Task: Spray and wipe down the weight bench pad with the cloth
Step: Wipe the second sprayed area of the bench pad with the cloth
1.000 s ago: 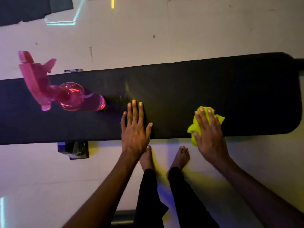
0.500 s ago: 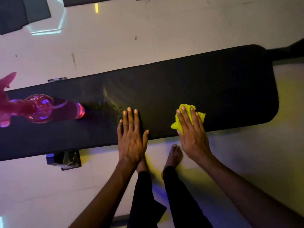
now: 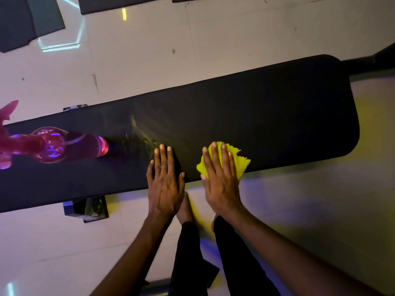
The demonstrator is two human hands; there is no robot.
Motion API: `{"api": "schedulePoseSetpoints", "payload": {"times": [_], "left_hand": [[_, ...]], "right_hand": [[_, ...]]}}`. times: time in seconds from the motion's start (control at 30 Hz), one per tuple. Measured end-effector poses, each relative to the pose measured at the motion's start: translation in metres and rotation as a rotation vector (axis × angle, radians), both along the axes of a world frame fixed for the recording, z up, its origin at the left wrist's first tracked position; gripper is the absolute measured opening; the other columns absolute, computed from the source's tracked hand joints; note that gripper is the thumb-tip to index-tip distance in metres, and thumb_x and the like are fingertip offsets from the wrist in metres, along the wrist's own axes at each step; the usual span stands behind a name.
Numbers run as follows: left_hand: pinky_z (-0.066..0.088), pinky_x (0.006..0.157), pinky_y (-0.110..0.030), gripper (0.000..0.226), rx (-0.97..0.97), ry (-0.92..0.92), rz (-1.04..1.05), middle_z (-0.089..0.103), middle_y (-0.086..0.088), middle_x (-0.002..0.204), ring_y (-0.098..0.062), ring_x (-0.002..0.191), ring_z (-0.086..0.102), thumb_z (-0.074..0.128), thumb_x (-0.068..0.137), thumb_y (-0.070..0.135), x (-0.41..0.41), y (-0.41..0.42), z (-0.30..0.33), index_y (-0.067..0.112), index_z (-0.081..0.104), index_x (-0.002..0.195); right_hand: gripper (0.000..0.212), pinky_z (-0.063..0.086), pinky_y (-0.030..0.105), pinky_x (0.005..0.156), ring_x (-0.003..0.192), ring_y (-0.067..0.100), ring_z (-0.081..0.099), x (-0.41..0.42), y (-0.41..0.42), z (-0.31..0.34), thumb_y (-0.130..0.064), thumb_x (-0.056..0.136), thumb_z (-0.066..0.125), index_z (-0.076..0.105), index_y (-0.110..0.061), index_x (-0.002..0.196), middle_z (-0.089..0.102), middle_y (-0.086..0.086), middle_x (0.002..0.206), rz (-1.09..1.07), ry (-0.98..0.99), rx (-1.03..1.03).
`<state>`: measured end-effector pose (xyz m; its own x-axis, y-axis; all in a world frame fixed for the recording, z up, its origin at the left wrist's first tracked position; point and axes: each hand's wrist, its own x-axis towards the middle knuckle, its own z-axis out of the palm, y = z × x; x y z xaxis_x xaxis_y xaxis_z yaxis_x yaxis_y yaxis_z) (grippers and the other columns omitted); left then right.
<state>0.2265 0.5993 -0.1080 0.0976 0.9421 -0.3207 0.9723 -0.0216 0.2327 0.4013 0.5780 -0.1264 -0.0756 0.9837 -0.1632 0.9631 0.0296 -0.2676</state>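
Note:
A long black bench pad [image 3: 267, 116] runs across the view, with wet streaks and droplets near its middle. My right hand [image 3: 221, 178] presses a yellow cloth [image 3: 240, 162] flat against the pad's near edge. My left hand [image 3: 165, 180] lies flat on the pad just to the left of it, fingers spread, holding nothing. A pink see-through spray bottle [image 3: 53, 145] stands on the pad's left part, its trigger head cut off by the frame's left edge.
The bench's dark foot [image 3: 87, 207] sticks out under the pad at the lower left. Its frame bar [image 3: 372, 60] extends at the upper right. Dark floor mats [image 3: 25, 20] lie at the top left. My bare feet [image 3: 184, 208] stand on the pale floor below the pad.
My right hand has slid the cloth leftward along the pad's near edge, closer to my left hand. The view has shifted, so the bottle sits further left in frame.

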Motion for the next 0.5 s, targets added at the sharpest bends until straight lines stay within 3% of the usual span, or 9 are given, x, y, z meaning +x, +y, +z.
{"api": "schedulePoseSetpoints", "payload": {"times": [0.1,0.2,0.33,0.4,0.5], "left_hand": [[0.013,0.128,-0.046,0.075,-0.009,0.033,0.059,-0.001,-0.014,0.171,-0.028,0.159,-0.001,0.028,0.102,0.047,-0.028,-0.007,0.003,0.008,0.009,0.163],[0.009,0.129,-0.045,0.079,-0.045,0.063,0.142,-0.009,-0.012,0.171,-0.026,0.159,-0.008,0.024,0.102,0.054,-0.052,-0.010,0.001,0.010,0.001,0.163],[0.005,0.130,-0.043,0.077,-0.035,0.095,0.112,-0.011,-0.012,0.171,-0.026,0.159,-0.009,0.021,0.104,0.054,-0.058,-0.016,-0.004,0.011,-0.003,0.163],[0.004,0.129,-0.042,0.076,-0.044,0.110,0.117,-0.011,-0.012,0.171,-0.025,0.159,-0.009,0.022,0.104,0.053,-0.059,-0.017,-0.006,0.011,-0.003,0.163],[0.007,0.130,-0.042,0.076,-0.062,0.092,0.110,-0.011,-0.012,0.171,-0.025,0.159,-0.010,0.029,0.105,0.050,-0.062,-0.018,-0.004,0.012,-0.002,0.163]], "right_hand": [[0.072,0.014,0.053,0.131,0.164,0.032,0.002,0.030,-0.006,0.001,-0.042,0.106,0.033,0.008,-0.016,0.168,0.004,0.005,0.177,0.115,-0.055,0.007],[0.068,0.012,0.054,0.131,0.163,0.033,0.004,0.046,0.019,0.007,-0.041,0.108,0.029,0.012,-0.013,0.167,0.008,0.009,0.176,-0.107,-0.056,0.015],[0.065,0.008,0.055,0.131,0.163,0.037,0.005,-0.003,0.066,0.013,-0.038,0.109,0.028,0.016,-0.011,0.166,0.010,0.014,0.175,-0.312,0.019,0.041],[0.064,0.006,0.055,0.132,0.163,0.037,0.004,-0.041,0.068,0.010,-0.038,0.109,0.027,0.016,-0.012,0.167,0.010,0.015,0.175,-0.211,0.035,0.052],[0.068,0.008,0.054,0.132,0.163,0.036,0.002,-0.075,0.034,0.005,-0.043,0.107,0.025,0.008,-0.016,0.168,0.005,0.014,0.176,0.108,-0.023,-0.014]]}}
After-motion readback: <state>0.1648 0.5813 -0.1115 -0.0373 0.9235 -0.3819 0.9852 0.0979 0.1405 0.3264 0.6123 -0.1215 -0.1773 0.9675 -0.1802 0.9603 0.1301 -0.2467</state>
